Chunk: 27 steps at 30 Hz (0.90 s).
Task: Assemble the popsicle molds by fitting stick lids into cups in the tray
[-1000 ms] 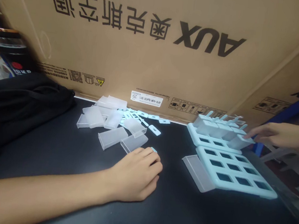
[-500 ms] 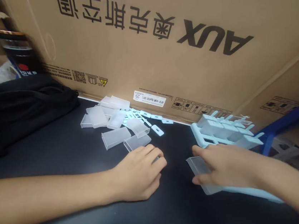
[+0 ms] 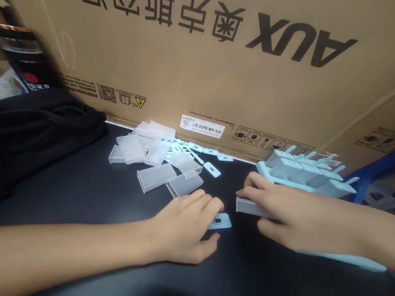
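Observation:
My left hand (image 3: 188, 225) has its fingers closed around a light blue slotted lid (image 3: 222, 221), whose free end sticks out past the fingertips. My right hand (image 3: 283, 210) grips a translucent ice-pop mold cup (image 3: 249, 206), its open end pointing left toward the lid. A gap separates the two pieces. Behind the right hand stands a light blue rack (image 3: 269, 173) holding several lidded molds (image 3: 290, 168) with sticks pointing up; part of the rack is hidden by that hand and wrist. Loose mold cups (image 3: 154, 176) lie in a heap beyond my left hand.
Several blue lids (image 3: 212, 169) and sticks (image 3: 183, 150) are scattered beside the cups. A black cloth or bag (image 3: 36, 148) covers the left side. Behind it stands a dark bottle (image 3: 22, 57). A large cardboard box (image 3: 156, 67) walls off the back; a blue bar (image 3: 388, 165) is at right.
The lid now shows in my left hand, its end out past the fingers. My right hand has shifted slightly left and up and turned the mold cup more level.

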Motion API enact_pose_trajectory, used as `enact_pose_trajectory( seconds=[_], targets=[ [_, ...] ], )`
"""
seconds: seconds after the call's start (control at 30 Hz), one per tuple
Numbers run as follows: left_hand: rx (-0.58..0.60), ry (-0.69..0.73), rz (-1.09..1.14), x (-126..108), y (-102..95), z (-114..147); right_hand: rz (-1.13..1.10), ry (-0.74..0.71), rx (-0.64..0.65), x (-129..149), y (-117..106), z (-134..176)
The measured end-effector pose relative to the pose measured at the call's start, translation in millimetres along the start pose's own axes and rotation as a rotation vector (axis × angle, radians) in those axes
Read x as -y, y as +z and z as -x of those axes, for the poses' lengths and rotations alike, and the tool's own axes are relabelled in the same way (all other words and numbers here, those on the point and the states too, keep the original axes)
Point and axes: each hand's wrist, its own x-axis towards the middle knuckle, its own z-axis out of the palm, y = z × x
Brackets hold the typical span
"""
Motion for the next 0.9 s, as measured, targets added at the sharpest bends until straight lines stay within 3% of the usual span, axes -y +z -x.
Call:
enact_pose_trajectory(
  seconds=[0.1, 0.23, 0.4, 0.6, 0.9],
  targets=[
    [0.000, -0.015, 0.091, 0.7, 1.3, -0.2, 0.018, -0.073, 0.005, 7.1, -4.7, -2.7],
    [-0.026, -0.055, 0.215, 3.9, 3.2, 0.5, 0.073, -0.032, 0.059, 15.4, -5.5, -9.1],
    [-0.029, -0.031, 0.267, 7.6, 5.3, 1.3, 0.205, -0.016, 0.036, 22.4, -2.3, -11.3],
    [-0.007, -0.044, 0.301, 9.3, 4.5, 0.2, 0.190, -0.021, 0.146, 25.5, -8.2, -16.4],
    [-0.019, -0.030, 0.326, 10.5, 6.1, -0.5, 0.128, -0.126, 0.036, 27.0, -10.1, -21.4]
  ],
)
